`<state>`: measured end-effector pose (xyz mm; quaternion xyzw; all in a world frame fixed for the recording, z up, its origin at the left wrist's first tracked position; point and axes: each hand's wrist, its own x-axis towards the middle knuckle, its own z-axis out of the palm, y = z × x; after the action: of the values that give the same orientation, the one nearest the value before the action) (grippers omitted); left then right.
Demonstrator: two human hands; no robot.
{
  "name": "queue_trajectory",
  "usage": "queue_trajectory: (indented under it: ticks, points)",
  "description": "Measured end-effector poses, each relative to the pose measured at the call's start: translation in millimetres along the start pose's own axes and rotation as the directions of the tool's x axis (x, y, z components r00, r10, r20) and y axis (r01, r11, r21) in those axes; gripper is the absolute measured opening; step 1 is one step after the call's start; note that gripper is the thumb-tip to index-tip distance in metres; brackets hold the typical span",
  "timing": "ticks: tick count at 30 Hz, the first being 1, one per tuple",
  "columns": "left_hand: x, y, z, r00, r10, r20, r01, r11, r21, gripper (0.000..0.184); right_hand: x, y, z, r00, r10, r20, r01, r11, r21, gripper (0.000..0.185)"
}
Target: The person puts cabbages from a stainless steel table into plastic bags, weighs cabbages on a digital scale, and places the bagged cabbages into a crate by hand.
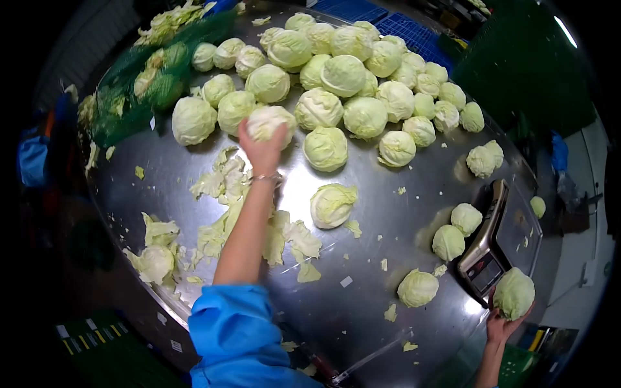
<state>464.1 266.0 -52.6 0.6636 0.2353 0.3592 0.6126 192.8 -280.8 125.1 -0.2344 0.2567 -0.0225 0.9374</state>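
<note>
Clearly, the left hand (262, 150) cups a round pale-green cabbage (270, 122) at the steel bench (388, 223); the right hand (502, 327) holds a leafy green cabbage (514, 294) by the silver scale (480, 253), likely needing palm support.

The metal table (362, 297) carries many pale green cabbages (343, 75), torn leaves (223, 179), green netting (164, 90) and a scale (480, 264).
</note>
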Motion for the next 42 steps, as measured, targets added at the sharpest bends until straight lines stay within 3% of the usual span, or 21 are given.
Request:
queue_trajectory:
  ticks: [1,2,5,7,8,10,14,17,20,22,23,24,25,27,29,32,34,37,38,40,42]
  points:
    - [-16.0,37.6,-13.4,0.969,-0.21,0.128,0.237,0.937,-0.258,0.086,-7.1,11.2,-4.1,0.997,0.04,0.065,-0.045,0.996,0.082,0.071]
    - [-42.0,88.7,-35.6,0.875,-0.374,0.307,0.479,0.755,-0.448,0.086,-14.0,22.5,-8.0,0.988,0.079,0.129,-0.099,0.983,0.157,0.072]
    - [-118.3,157.2,-69.8,0.795,-0.013,0.606,0.321,0.857,-0.403,0.089,-8.1,61.9,-31.0,0.979,-0.021,0.205,-0.012,0.987,0.16,0.076]
    - [-189.4,189.4,-89.0,0.563,0.135,0.816,0.15,0.953,-0.262,0.089,-22.7,74.2,-33.8,0.984,-0.051,0.172,0.027,0.99,0.14,0.077]
    - [-227.7,203.2,-94.2,0.412,0.154,0.898,0.074,0.977,-0.202,0.088,-36.4,75.6,-24.3,0.985,0.025,0.171,-0.062,0.974,0.218,0.077]
    - [-318.9,212.5,-88.6,0.202,0.376,0.904,-0.197,0.92,-0.339,0.088,-76.2,51.7,-43.0,0.986,-0.09,0.141,0.078,0.993,0.09,0.075]
    - [-485.4,190.2,-66.3,-0.137,0.422,0.896,-0.2,0.874,-0.443,0.089,-155.9,-6.0,-80.9,0.963,-0.267,0.039,0.266,0.963,0.028,0.074]
    - [-567.5,162.8,-48.1,-0.247,0.386,0.889,-0.445,0.77,-0.458,0.084,-202.2,-19.7,-99.0,0.96,-0.275,0.052,0.266,0.953,0.142,0.074]
    - [-593.4,176.7,-38.3,-0.164,0.357,0.92,-0.537,0.749,-0.387,0.082,-226.4,-31.2,-127.4,0.97,-0.232,0.066,0.214,0.955,0.207,0.075]
    - [-560.3,197.9,-54.7,-0.024,0.251,0.968,-0.359,0.901,-0.243,0.077,-229.8,-44.2,-153.5,0.977,-0.193,0.09,0.168,0.958,0.232,0.077]
    - [-545.5,188.1,-73.5,0.072,0.207,0.976,-0.459,0.875,-0.151,0.072,-232.3,-52.7,-164.9,0.98,-0.165,0.109,0.134,0.959,0.25,0.078]
    - [-529.6,156.7,-101.8,0.333,0.204,0.921,-0.473,0.881,-0.024,0.066,-234.0,-54.8,-176.7,0.981,-0.139,0.139,0.092,0.95,0.299,0.079]
    - [-503.9,160.0,-130.1,0.447,0.226,0.866,-0.694,0.698,0.176,0.058,-234.2,-53.1,-188.5,0.98,-0.117,0.158,0.061,0.944,0.324,0.08]
    - [-475.5,105.6,-182.3,0.571,-0.108,0.814,-0.618,0.595,0.513,0.038,-233.6,-50.7,-210.3,0.982,-0.053,0.183,-0.01,0.945,0.326,0.082]
    - [-457.2,100.0,-192.8,0.54,-0.049,0.841,-0.549,0.736,0.395,0.01,-229.6,-45.0,-223.2,0.977,0.023,0.213,-0.081,0.961,0.265,0.086]
    - [-475.8,146.7,-173.2,0.497,0.122,0.859,-0.533,0.824,0.191,0.007,-233.1,-35.6,-221.8,0.904,0.171,0.392,-0.217,0.973,0.076,0.092]
    - [-516.2,183.1,-166.6,0.285,0.246,0.927,-0.646,0.763,-0.004,0.003,-233.9,-24.4,-230.7,0.909,0.202,0.363,-0.18,0.979,-0.092,0.098]
    - [-567.7,152.0,-174.7,0.083,0.127,0.989,-0.753,0.658,-0.021,0.013,-226.4,3.2,-234.7,0.775,0.508,0.376,-0.471,0.861,-0.193,0.093]
    - [-579.7,150.4,-177.6,0.141,0.232,0.962,-0.76,0.648,-0.045,0.012,-228.9,10.6,-216.1,0.711,0.594,0.376,-0.551,0.803,-0.227,0.09]
    - [-594.5,163.0,-181.3,0.22,0.161,0.962,-0.681,0.731,0.034,0.013,-231.0,33.3,-222.8,0.7,0.645,0.307,-0.628,0.761,-0.166,0.082]
    - [-594.8,164.3,-184.9,0.099,0.179,0.979,-0.709,0.703,-0.057,0.018,-237.0,45.4,-233.5,0.661,0.708,0.249,-0.704,0.7,-0.119,0.074]
